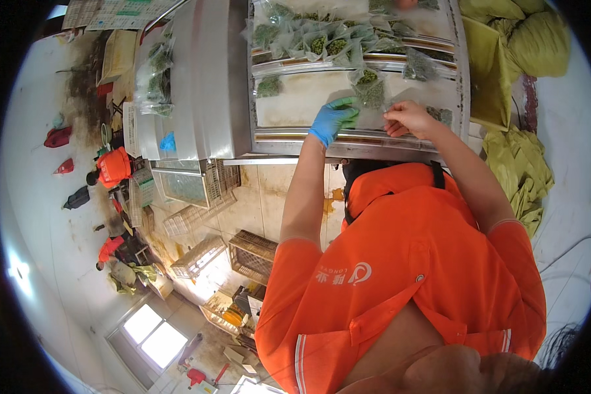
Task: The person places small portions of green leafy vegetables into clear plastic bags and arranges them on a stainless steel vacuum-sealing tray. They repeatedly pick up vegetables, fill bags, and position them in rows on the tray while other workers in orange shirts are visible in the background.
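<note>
A clear plastic bag of small green berries, like green peppercorns [371, 92], lies on the pale work surface [295, 111] in front of me. On its left is my left hand [335, 119] in a blue-green glove, fingers curved toward the bag's clear end; whether they grip the film cannot be made out. My right hand [410, 119], bare, pinches the clear film near the bag's lower right corner. Many similar filled bags [325, 44] are heaped beyond a metal rail [325, 66]. Single bags lie at the left [269, 86] and the right [420, 66] of the surface.
A steel ledge [197, 79] at the left carries more bags [158, 79] and a blue glove [168, 142]. Plastic crates [251, 253] stand on the tiled floor. Yellow-green sacks [517, 172] lie at the right. Two people in orange [114, 167] are at the far left.
</note>
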`<action>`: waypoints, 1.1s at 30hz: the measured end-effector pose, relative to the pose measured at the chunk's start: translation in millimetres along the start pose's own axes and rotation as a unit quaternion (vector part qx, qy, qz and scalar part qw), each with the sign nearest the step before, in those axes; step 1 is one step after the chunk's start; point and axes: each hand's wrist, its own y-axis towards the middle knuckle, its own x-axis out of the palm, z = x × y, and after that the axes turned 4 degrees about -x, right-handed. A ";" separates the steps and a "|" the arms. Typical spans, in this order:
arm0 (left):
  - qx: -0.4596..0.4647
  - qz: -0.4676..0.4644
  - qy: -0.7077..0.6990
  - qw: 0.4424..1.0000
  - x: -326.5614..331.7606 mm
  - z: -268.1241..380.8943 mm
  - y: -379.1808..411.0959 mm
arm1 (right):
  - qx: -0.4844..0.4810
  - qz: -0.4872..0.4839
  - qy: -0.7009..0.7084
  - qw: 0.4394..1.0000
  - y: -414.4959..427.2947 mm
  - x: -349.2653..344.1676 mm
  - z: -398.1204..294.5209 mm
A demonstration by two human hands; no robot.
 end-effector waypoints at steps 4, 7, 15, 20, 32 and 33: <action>0.150 0.107 0.359 0.915 -6.8 -9.1 4.3 | -0.046 0.023 -0.253 0.966 8.7 21.7 -2.7; 0.223 0.244 0.458 0.825 7.3 -25.0 1.4 | -0.167 0.092 -0.525 0.829 15.0 32.1 9.0; 0.241 0.143 0.481 0.831 -29.1 -49.0 -6.0 | -0.269 0.059 -0.532 0.801 -14.3 37.9 14.9; 0.200 0.121 0.466 0.853 -25.3 -38.6 -10.6 | -0.436 0.045 -0.607 0.663 1.1 32.6 64.3; 0.222 0.272 0.204 0.914 -9.1 -35.0 -7.5 | -0.106 0.178 -0.015 0.978 -16.4 27.8 4.3; 0.197 0.256 0.184 0.928 -2.5 -30.1 -1.2 | -0.088 0.158 -0.021 0.983 -11.1 27.5 -1.9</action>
